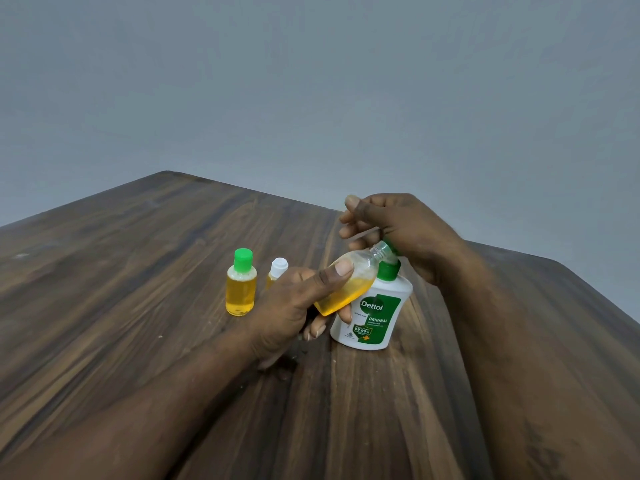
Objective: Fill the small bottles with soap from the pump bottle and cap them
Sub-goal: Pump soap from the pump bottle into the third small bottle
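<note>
Head view has the left hand gripping the uncapped, part-filled small bottle at the pump bottle nozzle, the right hand pressing with loose fingers, while the green-capped bottle and white-capped bottle on the table look done, leaving this one.

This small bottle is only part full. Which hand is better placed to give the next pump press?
Right. The right hand rests on the green head of the pump bottle, while the left hand grips the uncapped small bottle, tilted with its mouth at the nozzle.
</note>
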The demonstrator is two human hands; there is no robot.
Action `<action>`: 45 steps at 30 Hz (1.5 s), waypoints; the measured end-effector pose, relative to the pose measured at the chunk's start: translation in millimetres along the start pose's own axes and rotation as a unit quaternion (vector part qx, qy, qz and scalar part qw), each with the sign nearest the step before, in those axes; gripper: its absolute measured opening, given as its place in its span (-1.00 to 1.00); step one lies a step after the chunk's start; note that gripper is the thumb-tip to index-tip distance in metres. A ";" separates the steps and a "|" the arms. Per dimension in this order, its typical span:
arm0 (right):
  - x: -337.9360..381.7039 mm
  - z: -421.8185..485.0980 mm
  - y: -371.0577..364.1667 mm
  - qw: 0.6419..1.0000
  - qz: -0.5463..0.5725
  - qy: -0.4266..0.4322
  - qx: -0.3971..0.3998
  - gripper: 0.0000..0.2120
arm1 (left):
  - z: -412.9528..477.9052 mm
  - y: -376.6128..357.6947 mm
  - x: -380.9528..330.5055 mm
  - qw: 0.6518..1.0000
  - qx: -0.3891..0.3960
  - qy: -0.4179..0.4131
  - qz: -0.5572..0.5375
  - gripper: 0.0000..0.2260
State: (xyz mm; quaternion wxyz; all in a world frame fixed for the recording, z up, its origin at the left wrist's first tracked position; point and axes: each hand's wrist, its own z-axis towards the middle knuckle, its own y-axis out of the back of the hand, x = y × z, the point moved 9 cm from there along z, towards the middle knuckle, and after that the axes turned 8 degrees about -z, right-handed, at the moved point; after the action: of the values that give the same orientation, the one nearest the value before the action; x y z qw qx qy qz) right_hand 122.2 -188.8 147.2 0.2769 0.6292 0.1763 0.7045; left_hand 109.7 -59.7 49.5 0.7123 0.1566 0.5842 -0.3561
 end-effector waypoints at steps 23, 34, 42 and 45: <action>-9.7 4.6 -0.7 0.999 -0.026 -0.012 -0.021 -0.78 | 0.2 1.0 3.0 1.000 -0.010 0.009 -0.001 -0.40; 8.8 -2.0 25.0 0.990 -0.078 0.024 -0.118 -0.54 | -0.6 -1.3 -0.2 1.000 -0.001 0.002 0.001 -0.42; -18.1 0.5 -11.9 0.996 -0.063 -0.049 0.033 -0.70 | -1.4 -1.4 1.0 1.000 -0.005 0.005 0.005 -0.44; -18.6 -0.9 -14.3 0.996 -0.067 -0.052 0.040 -0.69 | -2.8 -2.5 3.0 1.000 0.000 0.009 0.006 -0.41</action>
State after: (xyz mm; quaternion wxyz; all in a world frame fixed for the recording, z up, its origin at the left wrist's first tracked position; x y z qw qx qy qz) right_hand 124.8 -188.8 123.8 0.3067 0.6623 0.2314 0.6432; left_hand 106.1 -60.7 46.4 0.7092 0.1638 0.5896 -0.3502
